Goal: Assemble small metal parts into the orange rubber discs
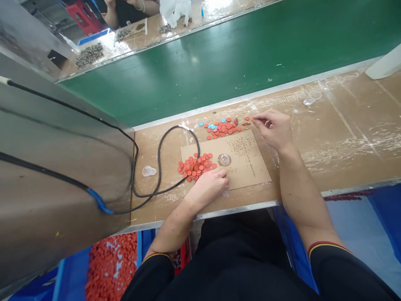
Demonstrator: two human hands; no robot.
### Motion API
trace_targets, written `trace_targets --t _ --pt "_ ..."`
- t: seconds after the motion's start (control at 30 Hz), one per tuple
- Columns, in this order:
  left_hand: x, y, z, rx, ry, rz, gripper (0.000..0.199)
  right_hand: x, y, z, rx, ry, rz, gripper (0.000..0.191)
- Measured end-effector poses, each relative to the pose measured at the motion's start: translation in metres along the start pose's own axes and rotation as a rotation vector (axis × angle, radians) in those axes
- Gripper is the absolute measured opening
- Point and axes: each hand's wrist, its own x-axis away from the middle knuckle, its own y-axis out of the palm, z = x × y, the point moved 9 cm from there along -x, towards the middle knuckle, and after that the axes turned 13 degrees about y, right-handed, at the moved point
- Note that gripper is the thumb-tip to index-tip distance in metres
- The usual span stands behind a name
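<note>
My left hand [216,182] rests with curled fingers at the front edge of a cardboard sheet [216,146], beside a pile of red discs [194,166]; what its fingertips hold, if anything, is hidden. My right hand [272,127] is pinched on a small red disc [253,120] right of a second group of red discs [222,128], which has a few blue discs [223,120] among it. A small round clear dish [224,159] stands on the sheet between the hands. Tiny dark pieces [242,144] are scattered over the sheet's right part.
A black cable [159,154] loops over the bench's left side near a clear plastic piece [149,171]. Behind the bench runs a green belt [200,67], with a person's arms beyond. Blue bins stand below, one holding red discs [109,267]. A metal panel [62,167] bounds the left.
</note>
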Motion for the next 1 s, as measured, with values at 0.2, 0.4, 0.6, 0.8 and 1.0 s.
trace_targets --t 0.2,0.4,0.6,0.8,1.0 --pt "0.0003 0.0024 0.0037 -0.027 0.020 -0.036 0.026 0.0001 -0.0003 -0.0016 0.003 -0.011 -0.002 0.010" --pt "0.0037 -0.0012 0.0012 0.002 0.036 -0.006 0.030 0.0006 -0.0011 -0.0014 -0.004 -0.003 0.011 0.011" --pt "0.0057 0.0047 -0.0012 0.054 0.050 -0.016 0.020 0.0013 -0.0002 -0.0015 0.003 -0.001 0.004 0.011" --pt "0.0043 0.0032 0.0030 0.005 0.067 0.005 0.026 0.0010 0.0005 -0.0010 -0.014 0.009 -0.003 0.012" --pt "0.0029 -0.0027 -0.0016 -0.040 0.024 0.070 0.031 0.0004 0.0024 -0.0003 -0.041 0.018 -0.028 0.013"
